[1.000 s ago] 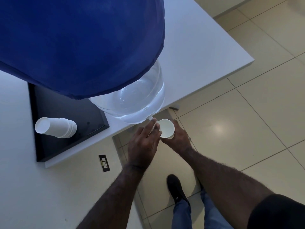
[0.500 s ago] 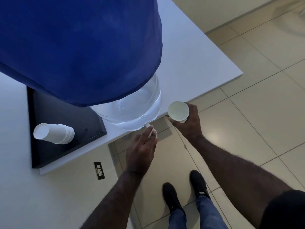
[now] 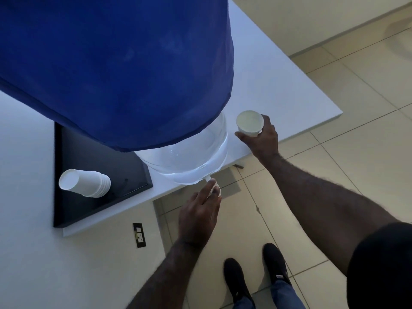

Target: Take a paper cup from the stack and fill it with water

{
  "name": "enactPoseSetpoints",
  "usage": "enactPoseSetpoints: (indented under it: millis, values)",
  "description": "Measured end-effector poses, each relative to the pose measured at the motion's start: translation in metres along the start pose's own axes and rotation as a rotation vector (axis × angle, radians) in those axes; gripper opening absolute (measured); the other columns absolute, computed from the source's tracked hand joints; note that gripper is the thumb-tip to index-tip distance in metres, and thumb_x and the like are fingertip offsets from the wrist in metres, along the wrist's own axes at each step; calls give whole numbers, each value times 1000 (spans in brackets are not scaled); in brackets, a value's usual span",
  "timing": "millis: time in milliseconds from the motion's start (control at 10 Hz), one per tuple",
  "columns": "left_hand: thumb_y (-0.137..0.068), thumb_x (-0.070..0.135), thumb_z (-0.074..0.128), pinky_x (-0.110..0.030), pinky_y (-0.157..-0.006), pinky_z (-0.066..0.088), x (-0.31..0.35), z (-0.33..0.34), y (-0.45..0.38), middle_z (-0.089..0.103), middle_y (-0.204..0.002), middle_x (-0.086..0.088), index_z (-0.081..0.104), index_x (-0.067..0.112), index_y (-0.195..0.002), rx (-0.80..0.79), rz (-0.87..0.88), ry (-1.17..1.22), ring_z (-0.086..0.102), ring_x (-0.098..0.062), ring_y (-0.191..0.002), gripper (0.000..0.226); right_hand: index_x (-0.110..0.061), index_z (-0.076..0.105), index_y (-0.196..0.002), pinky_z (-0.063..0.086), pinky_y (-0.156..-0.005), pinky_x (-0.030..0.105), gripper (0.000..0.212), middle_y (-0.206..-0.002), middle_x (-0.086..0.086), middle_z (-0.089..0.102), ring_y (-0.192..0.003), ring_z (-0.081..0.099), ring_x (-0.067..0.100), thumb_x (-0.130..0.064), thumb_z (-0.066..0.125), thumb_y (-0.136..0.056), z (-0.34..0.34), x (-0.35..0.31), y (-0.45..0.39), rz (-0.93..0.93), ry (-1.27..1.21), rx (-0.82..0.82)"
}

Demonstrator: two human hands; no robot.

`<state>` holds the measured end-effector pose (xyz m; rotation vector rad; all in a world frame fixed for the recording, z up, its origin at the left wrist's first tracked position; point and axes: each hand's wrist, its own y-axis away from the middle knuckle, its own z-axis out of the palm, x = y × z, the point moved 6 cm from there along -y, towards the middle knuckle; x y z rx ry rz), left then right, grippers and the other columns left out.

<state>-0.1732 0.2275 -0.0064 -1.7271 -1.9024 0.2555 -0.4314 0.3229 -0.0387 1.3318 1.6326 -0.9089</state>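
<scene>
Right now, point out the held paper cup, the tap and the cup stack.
paper cup (image 3: 250, 122): head view, on its open mouth.
tap (image 3: 215, 188): head view, on the white spout by the left fingertips.
cup stack (image 3: 89, 183): head view, on the side wall.

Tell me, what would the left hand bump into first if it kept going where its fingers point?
The left hand already touches the small white tap; beyond that it would probably meet the clear plastic water jug.

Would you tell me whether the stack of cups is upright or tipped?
Tipped: the stack lies on its side on the black tray.
</scene>
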Motion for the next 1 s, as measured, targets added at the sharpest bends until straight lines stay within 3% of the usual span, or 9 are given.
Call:
enactPoseSetpoints:
  millis: [500,600,800,1000]
  values:
    - [-98,16,64,-38,-70,62,3,-2,-1,70,-129,-7,75,4,-112,-28,-47,9,74,-23,-97,21,-17,41,-133,41,-85,32,88,-122,10,57,-113,49,30,-40,88,-62,14,4,-5,54,34,-123]
    - [-98,18,61,-37,-71,63,4,-2,-3,70,-128,-8,74,3,-112,-48,-51,-5,73,-23,-99,24,-27,31,-140,39,-98,38,102,-137,7,50,-125,41,27,-48,88,-59,6,2,0,61,30,-143]
    - [-98,26,56,-39,-79,64,6,-5,-14,70,-127,-8,72,6,-114,-171,-94,-4,71,-24,-107,31,-24,25,-146,31,-113,46,114,-149,1,43,-136,36,24,-59,85,-57,-18,-18,6,-24,145,-159]
    - [-98,38,53,-31,-71,61,11,-25,-32,75,-110,-1,75,12,-107,-219,-161,-8,71,-18,-92,35,-20,26,-149,26,-116,46,99,-155,4,35,-143,31,25,-75,59,-73,-36,-76,-1,-188,230,-188]
